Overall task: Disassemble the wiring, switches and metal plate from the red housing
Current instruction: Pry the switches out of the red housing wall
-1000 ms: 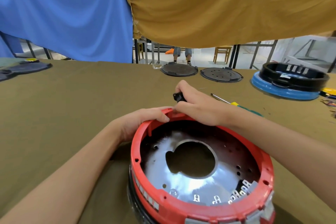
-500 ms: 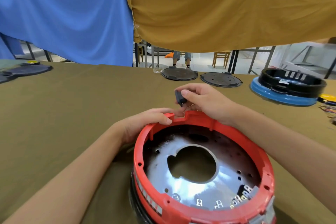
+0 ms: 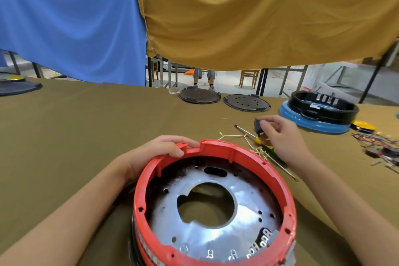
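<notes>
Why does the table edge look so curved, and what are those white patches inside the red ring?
Head view: the wide-angle lens bends the table and hanging cloths; the white patches are glare on the shiny metal plate in the red housing; the right hand and the black part it holds look slightly motion-blurred.

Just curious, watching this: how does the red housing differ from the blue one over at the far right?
The red housing sits close, steadied by the left hand; the blue housing sits far off, untouched. The red one shows a shiny metal plate inside; the blue one carries a black ring on top. Both are round and rest on the cloth-covered table.
</notes>
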`<move>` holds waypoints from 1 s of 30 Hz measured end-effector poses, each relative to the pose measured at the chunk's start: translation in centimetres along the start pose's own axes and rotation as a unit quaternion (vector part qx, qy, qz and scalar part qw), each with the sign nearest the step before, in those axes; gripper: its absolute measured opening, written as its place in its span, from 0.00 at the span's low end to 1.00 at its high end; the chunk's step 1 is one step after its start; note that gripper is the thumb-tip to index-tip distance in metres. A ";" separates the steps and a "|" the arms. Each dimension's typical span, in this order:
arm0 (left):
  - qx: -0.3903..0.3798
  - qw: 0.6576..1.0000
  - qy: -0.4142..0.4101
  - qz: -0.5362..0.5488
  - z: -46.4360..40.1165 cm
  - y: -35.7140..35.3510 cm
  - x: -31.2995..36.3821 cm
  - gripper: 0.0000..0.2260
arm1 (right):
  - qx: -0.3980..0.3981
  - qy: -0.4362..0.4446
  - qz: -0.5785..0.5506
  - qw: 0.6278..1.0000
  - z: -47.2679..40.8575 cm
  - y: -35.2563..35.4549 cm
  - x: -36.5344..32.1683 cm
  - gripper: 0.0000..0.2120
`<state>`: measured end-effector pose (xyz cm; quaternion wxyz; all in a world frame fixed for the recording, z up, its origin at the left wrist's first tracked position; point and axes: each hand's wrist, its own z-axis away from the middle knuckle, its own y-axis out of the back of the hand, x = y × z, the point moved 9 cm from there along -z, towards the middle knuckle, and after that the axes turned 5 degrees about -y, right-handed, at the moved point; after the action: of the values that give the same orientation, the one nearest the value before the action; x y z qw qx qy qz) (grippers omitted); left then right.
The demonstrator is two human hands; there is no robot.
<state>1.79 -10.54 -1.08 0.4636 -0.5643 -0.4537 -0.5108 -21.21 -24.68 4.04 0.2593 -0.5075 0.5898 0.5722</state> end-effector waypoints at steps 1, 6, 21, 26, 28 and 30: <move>0.000 1.000 -0.001 -0.001 0.0 0.0 0.1 0.24 | -0.005 0.028 0.057 0.998 0.3 -0.2 0.1 0.06; 0.022 1.000 -0.001 -0.007 -0.1 0.3 0.1 0.27 | -0.020 0.100 0.224 0.969 0.9 -1.0 0.0 0.14; 0.060 0.998 -0.030 -0.016 1.0 1.2 1.6 0.28 | -0.010 0.144 0.116 0.983 2.3 -1.0 -1.2 0.08; 0.101 0.994 -0.029 -0.030 1.9 3.0 2.1 0.24 | -0.102 0.155 -0.038 0.982 4.0 -1.9 -3.3 0.07; 0.144 0.988 -0.029 -0.050 2.2 4.1 2.1 0.19 | -0.156 0.162 -0.112 0.968 4.9 -2.2 -4.3 0.07; 0.200 0.976 -0.029 -0.081 2.8 5.6 2.3 0.14 | -0.218 0.175 -0.150 0.948 6.2 -3.0 -5.4 0.08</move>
<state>7.87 -8.60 0.70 0.5109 -0.4359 -0.6040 -0.4291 -18.35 -16.72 6.33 0.1180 -0.7265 0.4033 0.5437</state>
